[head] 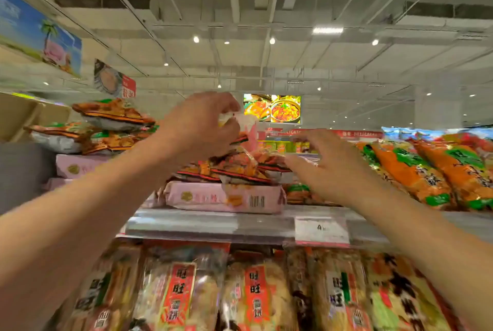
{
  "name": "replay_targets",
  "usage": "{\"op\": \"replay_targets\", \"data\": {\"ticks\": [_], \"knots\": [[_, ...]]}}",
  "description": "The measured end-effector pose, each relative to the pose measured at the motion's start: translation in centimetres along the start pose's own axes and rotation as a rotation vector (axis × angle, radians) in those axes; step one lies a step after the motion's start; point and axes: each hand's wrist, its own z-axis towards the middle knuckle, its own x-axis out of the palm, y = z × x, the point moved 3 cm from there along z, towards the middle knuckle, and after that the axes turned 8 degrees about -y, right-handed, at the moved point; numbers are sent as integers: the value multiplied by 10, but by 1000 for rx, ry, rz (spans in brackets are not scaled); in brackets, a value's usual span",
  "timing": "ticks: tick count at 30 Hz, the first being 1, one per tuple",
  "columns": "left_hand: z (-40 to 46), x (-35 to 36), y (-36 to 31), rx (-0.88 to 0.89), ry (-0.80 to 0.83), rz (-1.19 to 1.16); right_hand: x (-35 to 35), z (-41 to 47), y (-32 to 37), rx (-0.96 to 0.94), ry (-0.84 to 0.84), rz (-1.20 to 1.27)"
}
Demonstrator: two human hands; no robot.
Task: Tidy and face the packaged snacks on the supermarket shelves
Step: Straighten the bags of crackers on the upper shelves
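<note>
While my left grip [202,122] pinches a snack bag [240,128] above the shelf [213,221], right grip [328,168] hovers released beside orange packs [240,168] on pink boxes [226,197].

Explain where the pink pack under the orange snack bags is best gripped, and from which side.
Grip the pink pack by its near barcode edge, coming from the front. It lies flat under orange snack bags, so only that edge, facing the shelf lip, is free.

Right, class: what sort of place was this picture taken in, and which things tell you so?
Most likely a supermarket aisle. Shelves are stacked with packaged snacks, a price label is clipped to the shelf edge, and a lit food advert screen hangs under an industrial ceiling.
</note>
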Motion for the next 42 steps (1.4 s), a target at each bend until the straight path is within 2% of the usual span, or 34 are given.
{"op": "replay_targets", "data": {"ticks": [2, 4, 5, 11, 14, 16, 20, 25, 29, 35, 42], "knots": [[25, 23, 10, -151, 175, 265, 14, 22, -12, 118, 102, -58], [35, 45, 22, -307, 373, 393, 33, 38, -21, 220, 217, -54], [39, 56, 27, -342, 404, 410, 44, 45, -26, 222, 237, -38], [39, 84, 39, -399, 478, 388, 76, 50, -37, 195, 292, -37], [38, 87, 39, -425, 446, 320, 78, 51, -39, 307, 402, 105], [36, 88, 37, -422, 390, 292, 79, 51, -41, 372, 412, 233], [35, 88, 31, -321, 247, 235, 79, 50, -46, 344, 294, 325], [39, 78, 4, -103, -81, 94, 46, 35, -54, 211, 24, 197], [29, 91, -37, -27, -208, -144, -1, 3, -80, 173, -133, 85], [5, 141, -116, 10, -164, -422, -91, -71, -126, 167, -251, -151], [-14, 211, -267, 140, -34, -503, -224, -172, -195, 371, -318, -252]]}}
